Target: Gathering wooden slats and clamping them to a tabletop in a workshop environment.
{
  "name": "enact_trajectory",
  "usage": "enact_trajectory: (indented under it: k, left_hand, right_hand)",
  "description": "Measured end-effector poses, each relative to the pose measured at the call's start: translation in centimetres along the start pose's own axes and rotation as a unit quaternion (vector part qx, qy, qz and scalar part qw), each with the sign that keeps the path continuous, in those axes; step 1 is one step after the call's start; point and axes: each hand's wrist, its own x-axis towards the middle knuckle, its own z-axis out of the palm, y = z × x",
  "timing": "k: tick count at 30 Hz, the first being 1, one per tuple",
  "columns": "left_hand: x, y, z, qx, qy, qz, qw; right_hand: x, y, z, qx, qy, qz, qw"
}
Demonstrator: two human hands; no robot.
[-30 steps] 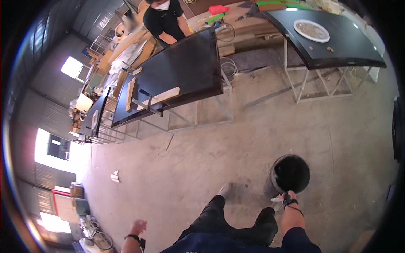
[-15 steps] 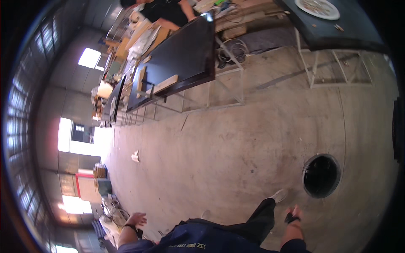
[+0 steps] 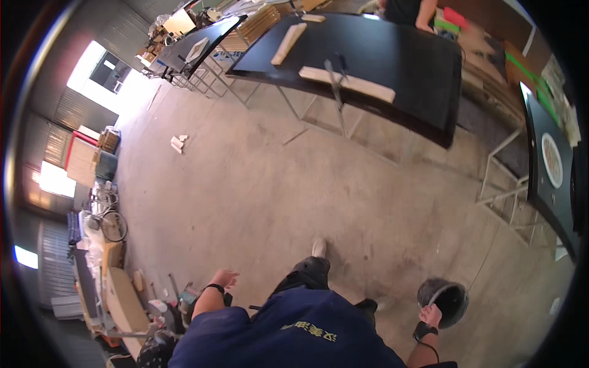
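My left hand hangs out over the floor on the left, fingers loosely apart and holding nothing; a dark band circles its wrist. On the right, my right hand has its fingers curled in, with no held thing showing. It overlaps the left rim of a dark round bucket on the floor; I cannot tell whether it touches it. The bucket's opening shows dark inside. A black strap with a thin cord is round my right wrist. One pale shoe shows ahead of my dark trousers.
A large black-topped table with wooden strips on metal legs stands ahead, a person behind it. Another dark table at the right carries a white oval plate. Boards and a bicycle line the left; scraps lie on the floor.
My view has turned to the right and the tables appear shifted. The bucket, earlier ahead of my right hand, is now beside and partly behind it. My legs have changed stride.
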Motion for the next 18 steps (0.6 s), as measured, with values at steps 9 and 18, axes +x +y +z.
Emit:
enact_trajectory:
  k: [9, 18]
  left_hand:
    - [14.7, 30.0, -7.3, -0.063, 0.005, 0.308, 0.949]
    - [17.1, 26.1, -16.1, -0.083, 0.065, 0.303, 0.947]
  right_hand:
    - [-9.3, -3.8, 19.9, -0.091, -0.190, 0.019, 0.977]
    - [-11.7, -8.3, 41.4, -0.741, -0.277, -0.230, 0.567]
